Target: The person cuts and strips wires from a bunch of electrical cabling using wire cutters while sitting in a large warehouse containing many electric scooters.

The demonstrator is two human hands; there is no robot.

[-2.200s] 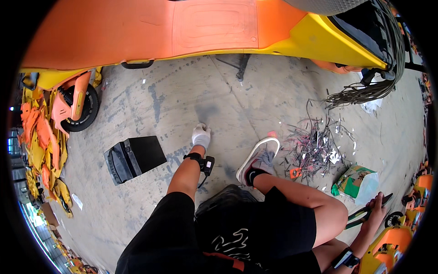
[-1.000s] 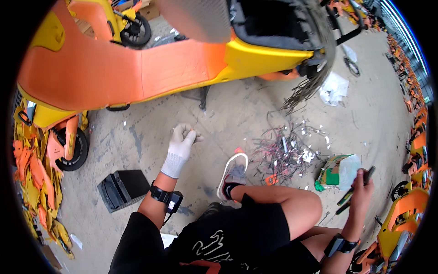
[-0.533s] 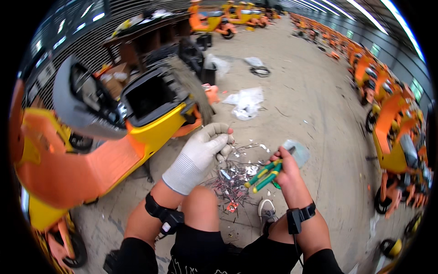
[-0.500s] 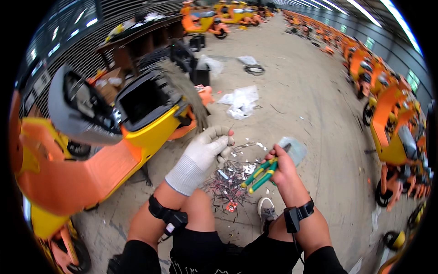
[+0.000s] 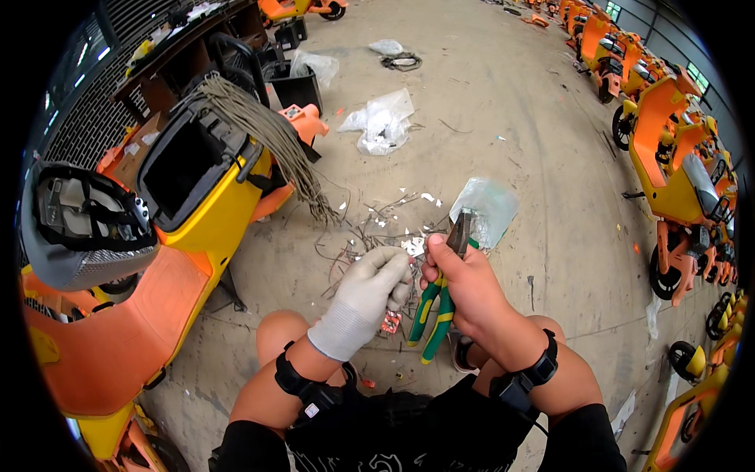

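My right hand [image 5: 476, 295] is closed around pliers [image 5: 440, 321] with green and yellow handles. Their dark jaws point up and away from me, and the handles hang down below my fingers. Close beside it, my left hand [image 5: 363, 293] wears a pale grey glove, its fingers curled in a pinch. Whatever lies between those fingertips is hidden. On the floor beyond and below both hands is a loose scatter of dark wire pieces [image 5: 358, 240] and white scraps. A clear plastic bag [image 5: 491, 208] lies on the floor just past the pliers' jaws.
At left stands a yellow and orange scooter [image 5: 206, 212], its grey seat [image 5: 86, 228] tipped up and a bundle of cables [image 5: 271, 126] draped over its rear. Another plastic bag [image 5: 381, 122] lies farther ahead. Parked scooters [image 5: 661, 157] line the right side.
My hands have come closer together, the left moving lower and the right turning inward with the pliers. The whole view has tilted down, and my knees are drawn in.
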